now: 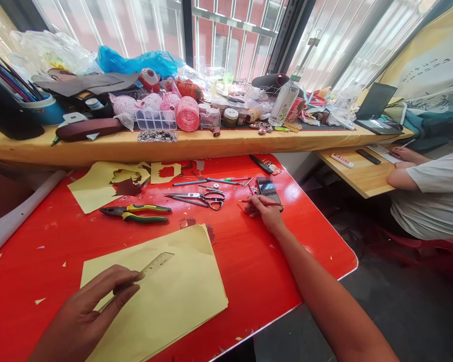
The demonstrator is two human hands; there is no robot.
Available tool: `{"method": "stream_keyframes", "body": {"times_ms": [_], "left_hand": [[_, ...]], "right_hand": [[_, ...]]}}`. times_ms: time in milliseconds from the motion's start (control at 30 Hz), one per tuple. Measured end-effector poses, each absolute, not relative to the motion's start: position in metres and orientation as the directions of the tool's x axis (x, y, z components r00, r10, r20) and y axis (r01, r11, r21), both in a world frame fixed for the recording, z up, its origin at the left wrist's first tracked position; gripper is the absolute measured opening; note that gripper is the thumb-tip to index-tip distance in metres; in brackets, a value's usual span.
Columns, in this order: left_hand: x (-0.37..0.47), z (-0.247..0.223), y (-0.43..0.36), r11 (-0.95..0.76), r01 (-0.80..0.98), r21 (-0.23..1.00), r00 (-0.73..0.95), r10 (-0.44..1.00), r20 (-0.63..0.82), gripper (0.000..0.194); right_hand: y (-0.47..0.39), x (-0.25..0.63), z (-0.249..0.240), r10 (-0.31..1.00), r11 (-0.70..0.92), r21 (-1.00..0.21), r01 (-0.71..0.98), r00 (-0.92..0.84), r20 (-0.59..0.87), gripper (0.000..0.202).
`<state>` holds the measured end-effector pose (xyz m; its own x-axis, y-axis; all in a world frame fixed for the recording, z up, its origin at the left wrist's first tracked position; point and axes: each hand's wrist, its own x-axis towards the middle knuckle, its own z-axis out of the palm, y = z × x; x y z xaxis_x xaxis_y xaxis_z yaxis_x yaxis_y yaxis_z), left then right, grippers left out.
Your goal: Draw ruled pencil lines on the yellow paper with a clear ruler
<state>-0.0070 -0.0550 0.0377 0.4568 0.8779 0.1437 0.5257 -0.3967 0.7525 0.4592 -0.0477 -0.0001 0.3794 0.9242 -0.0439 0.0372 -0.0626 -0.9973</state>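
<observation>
Clear ruler [158, 263]: located over the yellow paper [173, 296] at the near side of the red surface [256, 266], held in the left hand [88, 301]. Left grip: thumb and fingers pinch the ruler, which slants away from the person; contact between ruler and paper cannot be confirmed.

Paper condition: the exposed face shows no discernible line and no cut-out. The right edge looks layered; the number of sheets cannot be determined. Judged on this, any marking or cutting of the paper appears outstanding.

Right hand [263, 208]: extended to the far right part of the surface, beside the phone [269, 187]. Right grip: fingers appear drawn together on a thin red pencil [275, 203], well apart from the paper. Both ruler and pencil are therefore in hand, with the pencil not yet at the sheet.

Beyond the paper: pliers [136, 212] and scissors [200, 196] lie unheld. Behind the pliers are 2 yellow offcuts, a larger piece [88, 188] and a smaller piece [166, 172] with an opening; cutting on these is evidently done.

Outermost: a crowded ledge [211, 145] along the window and, at right, 1 other person [430, 196] seated at a wooden surface [355, 173]
</observation>
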Motion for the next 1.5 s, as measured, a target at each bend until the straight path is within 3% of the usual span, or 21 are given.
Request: {"method": "stream_keyframes", "body": {"times_ms": [333,567,867,1067,1267,1500], "left_hand": [[-0.02,0.027,-0.055,-0.402,0.54,0.74,0.478,0.87,0.123,0.026],[-0.015,0.026,-0.057,-0.395,0.531,0.75,0.463,0.876,0.134,0.027],[-0.017,0.024,-0.061,-0.364,0.524,0.77,0.421,0.897,0.138,0.031],[-0.021,0.036,-0.058,-0.348,0.516,0.783,0.437,0.893,0.109,0.029],[-0.018,0.053,-0.06,-0.189,0.47,0.862,0.352,0.936,0.013,0.037],[0.011,0.068,-0.052,0.044,0.144,0.989,0.408,0.908,-0.1,0.04]], "right_hand": [[-0.039,0.452,-0.004,0.912,-0.038,-0.997,-0.073,0.406,-0.064,0.054],[-0.049,0.432,-0.003,0.939,-0.062,-0.997,-0.049,0.335,-0.075,0.053],[-0.011,0.447,-0.005,0.905,-0.032,-0.999,-0.017,0.424,-0.036,0.051],[-0.01,0.44,0.003,0.881,0.012,-0.996,-0.084,0.473,-0.029,0.054],[-0.04,0.4,0.027,0.942,0.0,-0.984,-0.181,0.33,-0.06,0.052],[-0.06,0.335,0.055,0.993,-0.115,-0.992,-0.049,-0.002,-0.115,0.065]]}}
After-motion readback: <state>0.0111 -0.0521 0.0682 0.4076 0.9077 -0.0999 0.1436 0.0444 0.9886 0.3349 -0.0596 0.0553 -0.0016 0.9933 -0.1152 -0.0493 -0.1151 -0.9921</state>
